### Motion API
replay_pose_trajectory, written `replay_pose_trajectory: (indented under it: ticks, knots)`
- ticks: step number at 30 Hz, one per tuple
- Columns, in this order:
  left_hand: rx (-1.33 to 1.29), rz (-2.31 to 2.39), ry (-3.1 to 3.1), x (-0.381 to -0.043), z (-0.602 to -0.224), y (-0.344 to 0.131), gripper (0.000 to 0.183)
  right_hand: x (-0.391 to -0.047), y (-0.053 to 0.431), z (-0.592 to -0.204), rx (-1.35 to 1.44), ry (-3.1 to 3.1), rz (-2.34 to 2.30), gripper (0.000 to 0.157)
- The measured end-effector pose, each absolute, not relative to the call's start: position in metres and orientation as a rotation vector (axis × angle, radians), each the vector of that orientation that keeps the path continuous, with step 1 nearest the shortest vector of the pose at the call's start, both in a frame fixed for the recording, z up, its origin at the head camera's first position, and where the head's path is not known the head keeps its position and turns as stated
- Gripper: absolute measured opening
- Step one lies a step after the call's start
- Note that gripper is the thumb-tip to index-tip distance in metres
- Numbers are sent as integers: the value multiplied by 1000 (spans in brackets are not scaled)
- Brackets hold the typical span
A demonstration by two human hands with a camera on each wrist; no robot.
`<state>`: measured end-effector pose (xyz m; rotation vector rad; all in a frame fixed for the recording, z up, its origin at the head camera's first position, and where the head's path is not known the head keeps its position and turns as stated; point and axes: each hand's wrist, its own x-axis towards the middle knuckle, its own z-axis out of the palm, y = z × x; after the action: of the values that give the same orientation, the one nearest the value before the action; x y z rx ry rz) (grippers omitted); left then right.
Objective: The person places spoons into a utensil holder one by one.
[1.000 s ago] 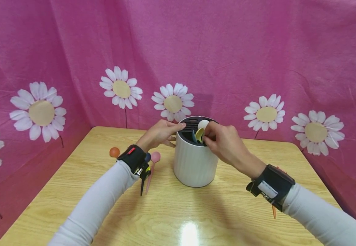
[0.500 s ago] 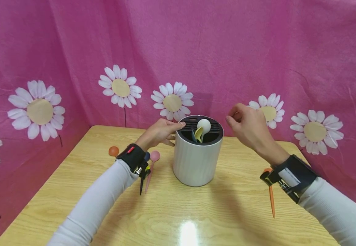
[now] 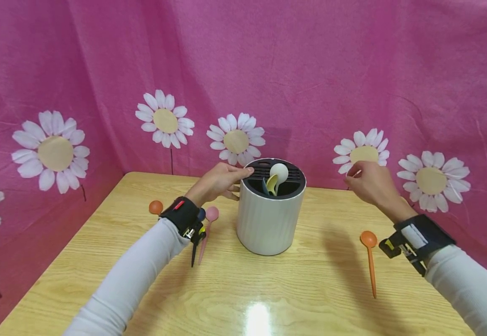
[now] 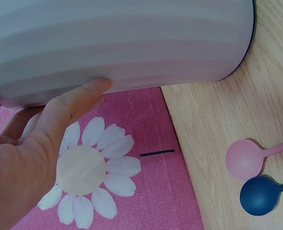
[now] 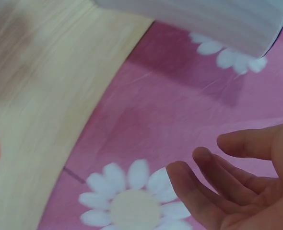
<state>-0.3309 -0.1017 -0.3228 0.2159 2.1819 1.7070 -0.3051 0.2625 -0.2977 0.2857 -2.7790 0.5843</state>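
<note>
A white ribbed utensil holder (image 3: 268,224) with a black slotted top stands upright on the table. Out of its front opening rise a white spoon (image 3: 280,172), a yellow-green spoon (image 3: 272,181) and a blue utensil (image 3: 264,186) that is mostly hidden. My left hand (image 3: 220,181) touches the holder's left side, its thumb on the top rim and a fairly straight finger against the wall in the left wrist view. To the right, my right hand (image 3: 374,185) hovers above the table, fingers loosely bent and holding nothing in the right wrist view.
Below the right hand lies an orange spoon (image 3: 369,239). Left of the holder are a pink spoon (image 3: 212,214), a dark blue spoon (image 4: 260,196) and another orange spoon (image 3: 156,207), partly behind my left wrist. A pink flowered cloth (image 3: 310,84) hangs behind the wooden table (image 3: 310,289).
My right hand has left the utensils in the holder and moved to the right, then lower, uncovering the white spoon and the orange spoon on the table. The left hand keeps its place.
</note>
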Motion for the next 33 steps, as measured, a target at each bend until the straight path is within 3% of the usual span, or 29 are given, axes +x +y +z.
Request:
replay_pose_trajectory:
  ticks: [12,21,26,33]
  knots:
    - [212,1696,2174,-330,-319,-102,48,-306,303,-327,179,-3124,582,24]
    - [213,1694,2177,-330,-321,-102,49,-298,323,-362,117,-3256,527,32]
    - [201,1690,2173,-331,-322,-101,49,-290,329,-386,10,-3356,546,24]
    - [197,1684,2182,-331,-322,-102,50,-284,334,-400,-206,-3486,683,29]
